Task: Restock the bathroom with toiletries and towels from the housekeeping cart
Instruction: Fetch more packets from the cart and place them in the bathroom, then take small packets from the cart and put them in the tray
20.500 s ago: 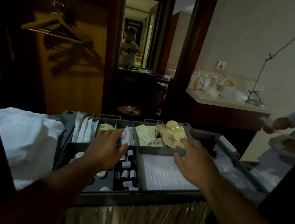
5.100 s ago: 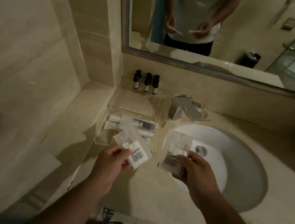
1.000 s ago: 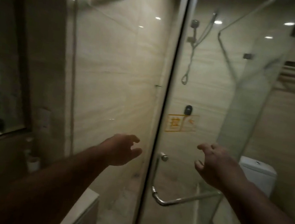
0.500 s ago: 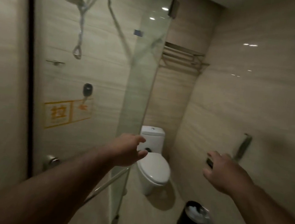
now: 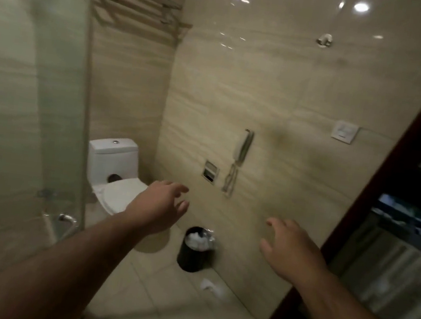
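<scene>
As the head view shows your hands: your left hand (image 5: 158, 211) and right hand (image 5: 291, 249) both reach forward in the lower middle of the frame, fingers loosely spread, holding nothing.
Cart, place: the housekeeping cart with a dark grey top tray and a pale pleated fabric skirt (image 5: 402, 270) sits at the right edge of the frame, beyond the dark brown wooden door frame (image 5: 391, 171).
Way from your fingers: right of your right hand and apart from it, with the door frame between.
Nearer hand: the right; your left is well apart from the cart.
Cart, long axis: the tray's near edge runs across the right edge of the frame, dipping a little rightward.
Cart, look: blurred; pale items lie in the tray, too smeared to name.
Step, as I judge it: you are between loads, and the next reach is to the cart.
Likely target: the metal bar towel rack (image 5: 134, 0) at upper left, above the white ceramic toilet (image 5: 114, 162); towels probably belong there.
Underfoot: the round black waste bin (image 5: 195, 251) stands on the floor, low between your hands.
</scene>
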Demonstrator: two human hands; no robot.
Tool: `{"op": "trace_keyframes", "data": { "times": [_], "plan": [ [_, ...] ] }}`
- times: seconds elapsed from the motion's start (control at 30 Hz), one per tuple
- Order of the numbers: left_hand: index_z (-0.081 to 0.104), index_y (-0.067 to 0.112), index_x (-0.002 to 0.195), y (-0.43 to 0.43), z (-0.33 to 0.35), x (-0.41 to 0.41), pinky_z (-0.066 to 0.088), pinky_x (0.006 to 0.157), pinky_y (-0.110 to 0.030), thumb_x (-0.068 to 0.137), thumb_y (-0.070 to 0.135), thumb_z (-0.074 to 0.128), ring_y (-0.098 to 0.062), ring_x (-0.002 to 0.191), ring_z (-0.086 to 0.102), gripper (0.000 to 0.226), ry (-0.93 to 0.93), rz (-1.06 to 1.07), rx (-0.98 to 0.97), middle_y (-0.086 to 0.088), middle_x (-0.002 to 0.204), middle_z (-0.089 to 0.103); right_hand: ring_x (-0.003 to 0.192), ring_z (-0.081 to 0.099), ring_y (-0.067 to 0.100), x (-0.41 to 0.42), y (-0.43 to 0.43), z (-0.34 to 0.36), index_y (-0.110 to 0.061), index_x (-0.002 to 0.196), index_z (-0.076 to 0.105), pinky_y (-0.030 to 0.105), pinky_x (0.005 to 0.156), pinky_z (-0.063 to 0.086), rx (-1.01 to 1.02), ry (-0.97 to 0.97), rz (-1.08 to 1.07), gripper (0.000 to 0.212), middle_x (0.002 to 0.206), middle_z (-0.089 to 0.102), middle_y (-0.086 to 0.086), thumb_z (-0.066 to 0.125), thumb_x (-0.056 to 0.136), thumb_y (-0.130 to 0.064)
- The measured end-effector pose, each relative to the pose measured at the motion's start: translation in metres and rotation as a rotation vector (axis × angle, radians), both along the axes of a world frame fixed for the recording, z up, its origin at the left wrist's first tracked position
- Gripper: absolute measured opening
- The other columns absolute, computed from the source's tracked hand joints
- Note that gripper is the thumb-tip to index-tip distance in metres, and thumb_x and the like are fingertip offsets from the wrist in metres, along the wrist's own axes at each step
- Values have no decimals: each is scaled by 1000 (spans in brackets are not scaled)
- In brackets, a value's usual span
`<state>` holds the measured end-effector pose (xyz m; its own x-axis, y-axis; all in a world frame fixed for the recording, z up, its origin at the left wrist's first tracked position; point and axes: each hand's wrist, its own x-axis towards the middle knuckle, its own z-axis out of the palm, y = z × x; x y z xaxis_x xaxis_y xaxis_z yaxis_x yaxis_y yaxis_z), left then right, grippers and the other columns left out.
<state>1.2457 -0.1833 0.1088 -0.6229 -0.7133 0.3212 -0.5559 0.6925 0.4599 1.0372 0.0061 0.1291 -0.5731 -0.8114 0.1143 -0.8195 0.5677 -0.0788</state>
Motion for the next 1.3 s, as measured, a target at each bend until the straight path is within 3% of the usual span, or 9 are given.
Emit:
{"op": "trace_keyframes", "data": {
  "times": [0.17,0.4,0.53,0.77,1.0,1.3],
  "plan": [
    [53,26,139,10,-14,-84,43,84,-26,98,42,56,-14,110,55,45,-43,-162,40,1,129,60,117,51,21,-65,43,-9,-29,141,43,40,95,50,5,-11,-174,48,136,47,2,52,97,-44],
    [50,26,142,41,8,-208,49,98,-36,98,43,55,-19,115,56,48,-100,-268,-32,-1,132,58,112,54,22,-160,102,2,-26,145,38,35,87,51,-57,-21,-378,50,135,46,3,47,100,-47],
    [50,28,141,68,27,-281,50,97,-39,97,46,54,-21,113,56,48,-87,-336,-110,0,130,60,118,53,26,-223,131,16,-25,145,40,39,93,49,-129,-32,-411,54,139,47,5,36,102,-56],
    [48,28,143,114,34,-377,47,96,-36,98,48,52,-19,119,50,49,-96,-431,-125,1,132,58,110,56,31,-305,182,26,-23,127,53,40,89,48,-191,-21,-455,50,126,54,9,32,101,-60],
    [42,29,147,142,41,-458,45,104,-39,99,48,51,-20,129,44,53,-151,-548,-104,0,142,52,122,53,30,-358,225,33,-23,146,38,41,95,48,-234,-10,-544,56,143,48,9,40,100,-56],
    [33,26,152,161,38,-560,42,108,-45,98,46,52,-26,135,39,61,-175,-728,-72,-3,148,46,121,53,27,-411,245,30,-29,148,30,39,90,49,-217,28,-652,57,143,47,7,43,99,-54]
  ]
}}
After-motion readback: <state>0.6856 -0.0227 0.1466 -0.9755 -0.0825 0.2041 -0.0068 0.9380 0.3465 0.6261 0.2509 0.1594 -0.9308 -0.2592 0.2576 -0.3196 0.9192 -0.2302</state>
